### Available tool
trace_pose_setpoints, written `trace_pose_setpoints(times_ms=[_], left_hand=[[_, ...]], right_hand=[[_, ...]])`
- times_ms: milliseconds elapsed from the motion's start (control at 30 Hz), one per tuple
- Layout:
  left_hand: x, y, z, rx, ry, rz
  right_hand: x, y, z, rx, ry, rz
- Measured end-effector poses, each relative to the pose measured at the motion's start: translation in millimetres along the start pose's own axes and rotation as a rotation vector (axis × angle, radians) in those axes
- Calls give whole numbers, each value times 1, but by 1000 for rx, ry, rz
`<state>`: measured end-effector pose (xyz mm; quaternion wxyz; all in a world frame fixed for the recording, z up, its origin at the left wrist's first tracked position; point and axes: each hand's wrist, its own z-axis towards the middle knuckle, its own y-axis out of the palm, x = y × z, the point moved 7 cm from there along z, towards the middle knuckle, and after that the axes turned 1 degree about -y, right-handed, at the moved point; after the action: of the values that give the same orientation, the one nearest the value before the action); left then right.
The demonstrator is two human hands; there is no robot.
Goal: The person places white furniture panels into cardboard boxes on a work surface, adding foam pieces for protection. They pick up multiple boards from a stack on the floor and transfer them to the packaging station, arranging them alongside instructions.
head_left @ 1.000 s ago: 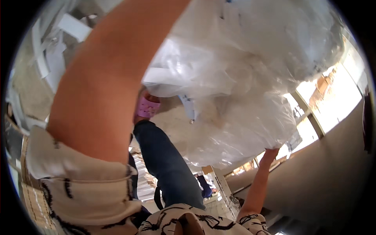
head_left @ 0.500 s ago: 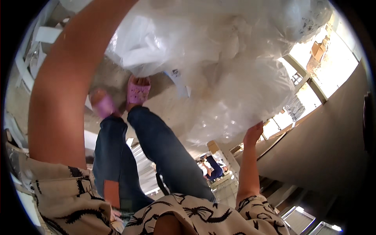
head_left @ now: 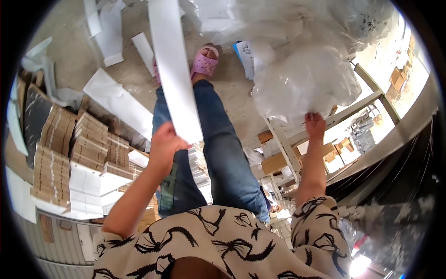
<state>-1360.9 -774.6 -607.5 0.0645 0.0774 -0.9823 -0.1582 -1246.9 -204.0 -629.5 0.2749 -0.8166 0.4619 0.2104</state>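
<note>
My left hand (head_left: 166, 145) is closed on the near end of a long white strip (head_left: 173, 60), which looks like foam or card. The strip reaches away from me over my leg and past the top of the picture. At the right, my right hand (head_left: 315, 124) grips the lower edge of a big clear plastic bag (head_left: 304, 83). The bag is puffed out, with pale stuff inside that I cannot make out. Beneath the bag's left side, a few printed papers with a blue edge (head_left: 245, 58) lie on the floor.
Stacks of flat brown cardboard (head_left: 53, 158) stand on the left. White sheet scraps (head_left: 111, 93) lie on the floor (head_left: 134, 18) near my pink sandals (head_left: 205, 60). A metal frame (head_left: 371, 98) and a cardboard box (head_left: 274, 163) are at the right.
My left arm has come down from the far upper left, and its hand now holds the white strip. My right hand stays at the bag. The view has shifted, showing the cardboard stacks.
</note>
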Motion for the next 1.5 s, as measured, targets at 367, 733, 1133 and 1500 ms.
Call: trace_pose_setpoints(times_ms=[367, 733, 1133, 1500], left_hand=[[-117, -25, -97, 278, 254, -195], [-174, 85, -150, 15, 238, -715], [-7, 122, -312, -215, 778, -295], [-33, 405, -503, -783, 1064, 475]], right_hand=[[72, 5, -22, 57, -262, -1238], [43, 71, -164, -83, -813, -2035], [-133, 1, -558, -944, -941, -900], [-292, -434, -545, 199, -1052, -81]])
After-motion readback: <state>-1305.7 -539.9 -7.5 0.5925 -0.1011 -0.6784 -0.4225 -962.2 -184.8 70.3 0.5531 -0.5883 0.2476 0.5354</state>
